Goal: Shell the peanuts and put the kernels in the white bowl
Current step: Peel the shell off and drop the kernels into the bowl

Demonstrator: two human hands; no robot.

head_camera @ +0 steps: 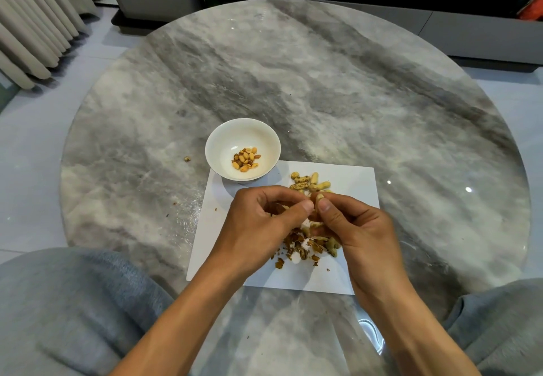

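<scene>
The peanut (316, 199) stands roughly upright, long axis 12-to-6, pinched by the right hand (357, 228) at thumb and forefinger. The left hand (264, 217), fingers curled, grips it from 9 o'clock. The white bowl (242, 152) sits at 11 o'clock, nearer the left hand; unshelled peanuts (311, 183) lie at 12, just beyond the fingertips.

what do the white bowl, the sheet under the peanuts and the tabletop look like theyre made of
White bowl: likely glazed ceramic or porcelain; smooth, glossy, thin rim.
Sheet: looks like plain white paper; flat, matte, sharp straight edges.
Tabletop: grey-white veined marble or a stone-look slab, polished; bright light reflections show on it, and the edge looks glassy, so a glass top is possible.
</scene>
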